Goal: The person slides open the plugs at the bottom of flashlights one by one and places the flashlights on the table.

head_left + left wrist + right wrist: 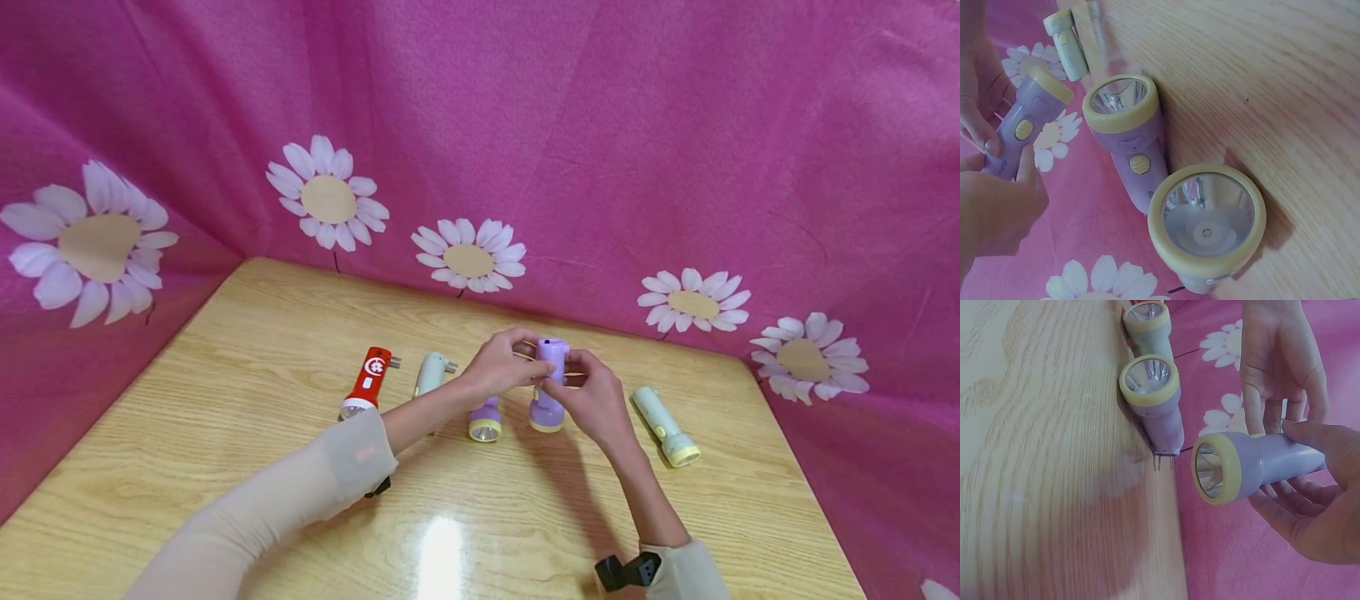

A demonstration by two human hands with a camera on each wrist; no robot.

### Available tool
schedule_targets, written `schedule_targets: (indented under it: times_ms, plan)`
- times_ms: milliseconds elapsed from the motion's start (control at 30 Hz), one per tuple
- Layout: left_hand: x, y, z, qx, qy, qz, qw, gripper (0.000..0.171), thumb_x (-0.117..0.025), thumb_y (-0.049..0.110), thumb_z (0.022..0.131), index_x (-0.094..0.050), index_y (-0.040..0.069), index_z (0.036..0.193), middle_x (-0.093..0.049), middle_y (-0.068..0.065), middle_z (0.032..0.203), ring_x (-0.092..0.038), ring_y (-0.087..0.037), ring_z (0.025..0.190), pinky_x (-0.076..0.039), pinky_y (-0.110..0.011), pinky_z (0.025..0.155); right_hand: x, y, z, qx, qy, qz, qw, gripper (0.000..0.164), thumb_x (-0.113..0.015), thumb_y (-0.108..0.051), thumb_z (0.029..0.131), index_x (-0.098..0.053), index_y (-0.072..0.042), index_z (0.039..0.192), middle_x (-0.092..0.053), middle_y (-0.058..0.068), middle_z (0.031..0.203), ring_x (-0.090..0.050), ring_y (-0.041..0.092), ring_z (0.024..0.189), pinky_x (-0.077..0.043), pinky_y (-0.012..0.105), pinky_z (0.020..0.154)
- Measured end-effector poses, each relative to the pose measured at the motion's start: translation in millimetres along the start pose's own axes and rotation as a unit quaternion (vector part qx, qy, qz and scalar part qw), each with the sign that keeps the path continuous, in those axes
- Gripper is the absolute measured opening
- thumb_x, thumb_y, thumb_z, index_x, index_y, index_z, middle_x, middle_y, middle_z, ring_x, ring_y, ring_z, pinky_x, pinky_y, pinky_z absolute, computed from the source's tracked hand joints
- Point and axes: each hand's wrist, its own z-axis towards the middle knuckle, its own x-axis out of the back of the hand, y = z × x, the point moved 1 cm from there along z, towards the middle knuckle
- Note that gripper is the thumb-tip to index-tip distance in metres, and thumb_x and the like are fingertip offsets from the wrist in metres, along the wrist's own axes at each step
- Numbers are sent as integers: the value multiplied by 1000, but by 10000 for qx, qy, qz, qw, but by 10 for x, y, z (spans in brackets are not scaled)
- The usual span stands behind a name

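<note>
A purple flashlight [550,387] with a pale yellow rim is held up above the table, its lens end pointing down. My left hand [501,363] pinches it from the left, thumb across the front near the upper body. From the other side my right hand [596,396] grips it, with the thumb on the near face and fingers behind. A yellow switch [1024,130] shows on its body in the left wrist view. Just below my left hand lies a second purple flashlight [486,423], lens toward me; metal prongs [1165,462] stick out of it in the right wrist view.
On the wooden table [315,508], a red flashlight [367,379] and a mint-green flashlight [431,375] lie at the left with prongs extended. Another mint-green flashlight [664,426] lies right of my right hand. A pink flowered cloth [570,150] hangs around the table.
</note>
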Motion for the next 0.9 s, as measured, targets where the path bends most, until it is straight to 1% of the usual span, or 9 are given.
schedule_targets:
  times_ms: [200,500,700,800,900]
  plan:
    - [9,-23,8,-61,-91,42,9999,36,-75,0,87,-62,-4,120,-63,-14,106,-65,-22,93,-58,-27,80,7,15,-2,-45,-32,63,10000,42,-79,-10,82,-63,4,119,-69,22,110,-68,36,100,-56,46,87]
    - [-5,-4,-5,-94,-167,73,9998,38,-73,0,87,-59,-5,122,-63,-14,107,-65,-22,93,-58,-29,81,5,12,-5,-103,-1,35,9999,41,-78,-10,83,-63,3,118,-69,21,111,-68,36,102,-56,46,87]
    - [-7,-23,14,-231,-265,168,9992,38,-72,-1,87,-59,-5,122,-63,-14,107,-65,-22,93,-59,-30,80,-8,30,0,-90,72,89,9999,39,-78,-8,82,-63,3,116,-69,22,110,-68,35,101,-56,46,87]
    - [-10,-23,22,-190,-278,150,9993,39,-71,-1,87,-58,-5,123,-63,-14,108,-64,-21,93,-58,-30,81,-12,37,-1,-87,110,74,9999,39,-78,-8,82,-63,3,116,-69,22,110,-68,35,100,-56,46,87]
    - [-14,-18,24,-54,-265,36,9996,39,-71,0,88,-58,-4,124,-63,-14,109,-64,-22,94,-58,-30,82,-10,46,-2,-116,150,61,9998,40,-80,-10,82,-63,2,115,-69,21,110,-68,34,101,-56,46,87]
